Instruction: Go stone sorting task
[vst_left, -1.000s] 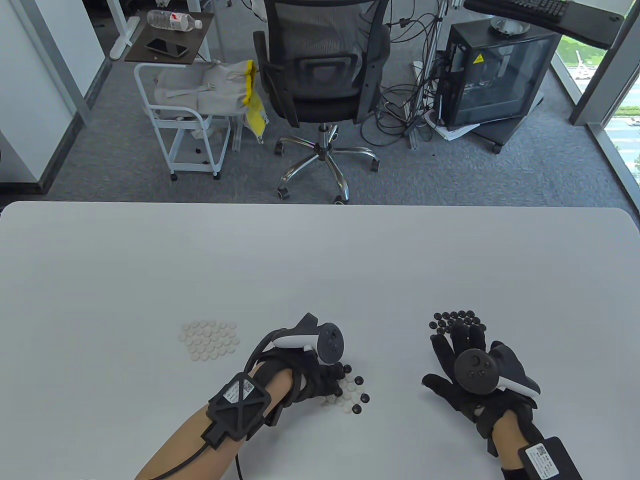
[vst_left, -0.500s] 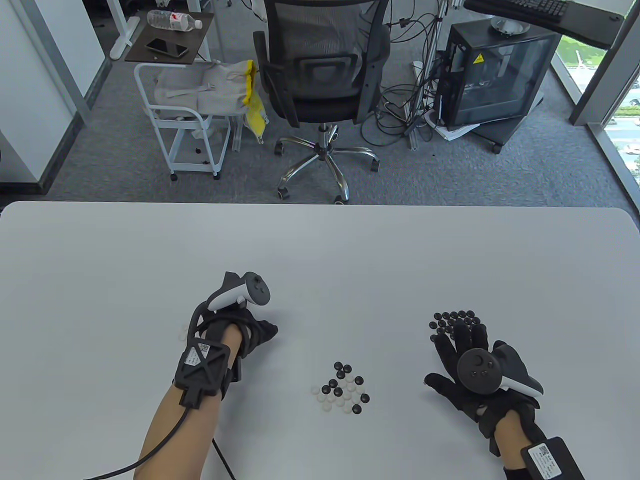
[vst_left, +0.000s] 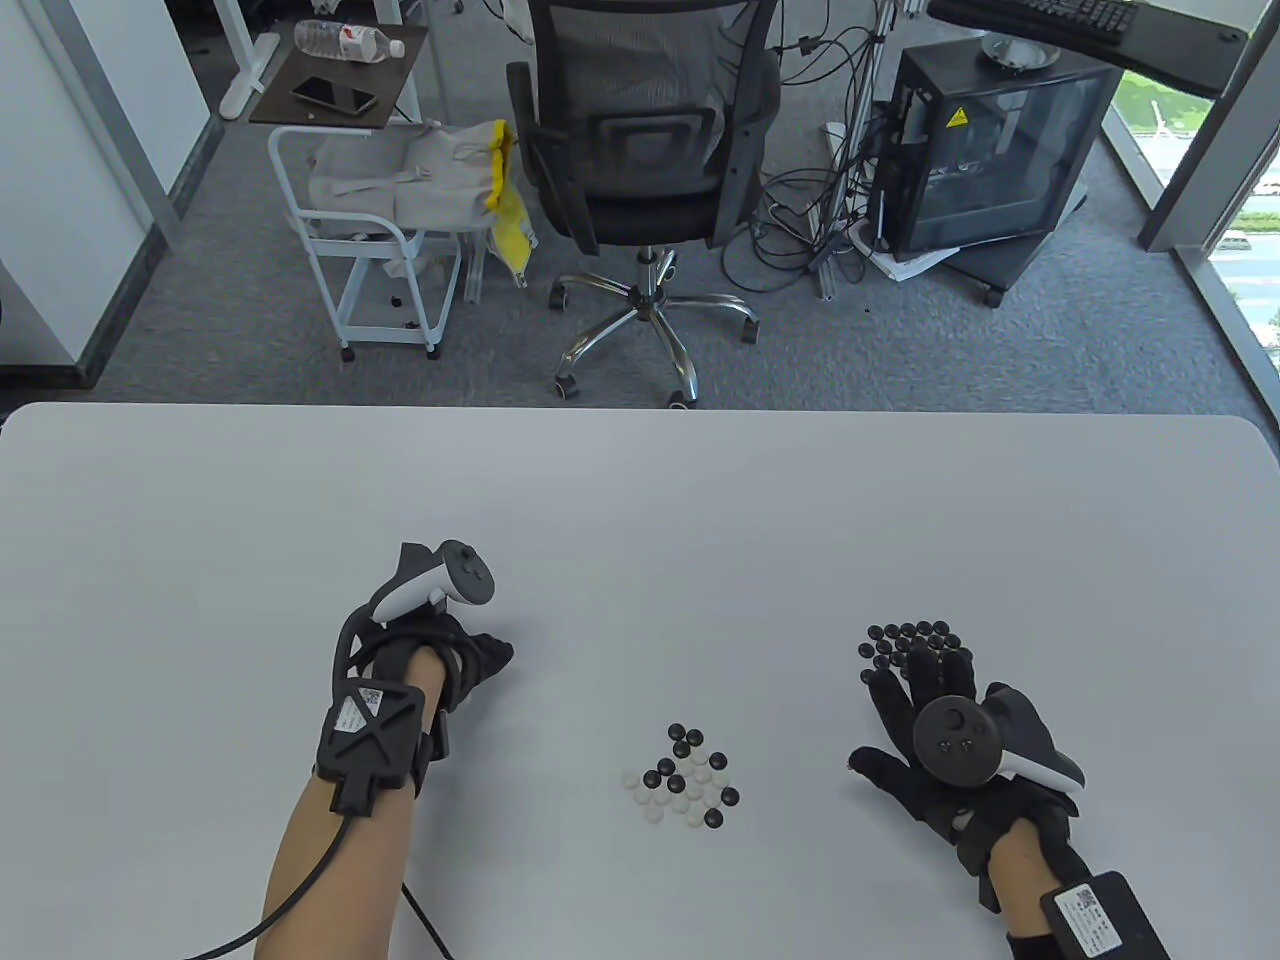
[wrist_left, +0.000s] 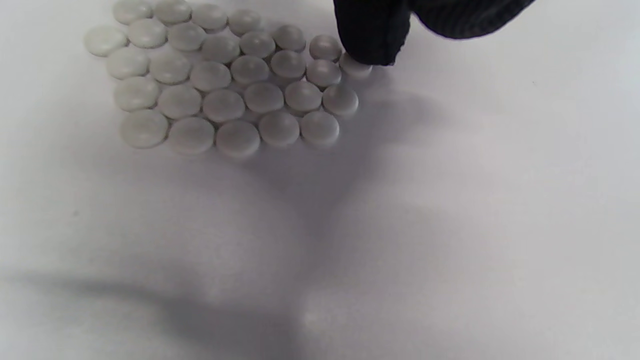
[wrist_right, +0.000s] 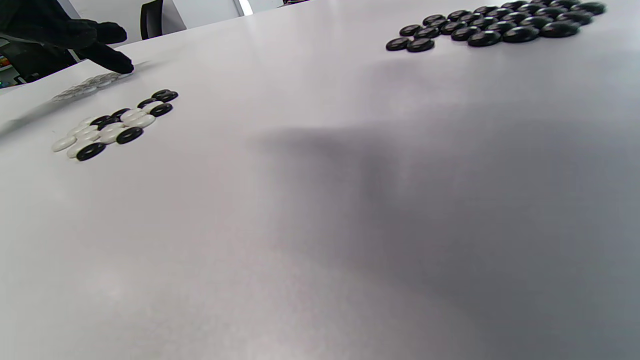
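A mixed pile of black and white stones (vst_left: 685, 777) lies at the table's front middle; it also shows in the right wrist view (wrist_right: 112, 125). My left hand (vst_left: 497, 653) lies over the sorted white stones, hiding them in the table view. In the left wrist view the white stones (wrist_left: 225, 82) lie in rows, and a gloved fingertip (wrist_left: 372, 37) holds a white stone (wrist_left: 357, 67) down at their right edge. My right hand (vst_left: 925, 690) rests flat and empty, fingers spread, just in front of the sorted black stones (vst_left: 910, 640), which also show in the right wrist view (wrist_right: 500, 25).
The white table (vst_left: 640, 500) stretches bare behind the stone groups. An office chair (vst_left: 640, 150), a white cart (vst_left: 370, 250) and a computer case (vst_left: 990, 150) stand on the floor beyond its far edge. A cable (vst_left: 330, 880) trails from my left forearm.
My left hand left the mixed pile with a white stone and moved left to the white group, then settled slightly lower left. The right hand stayed put.
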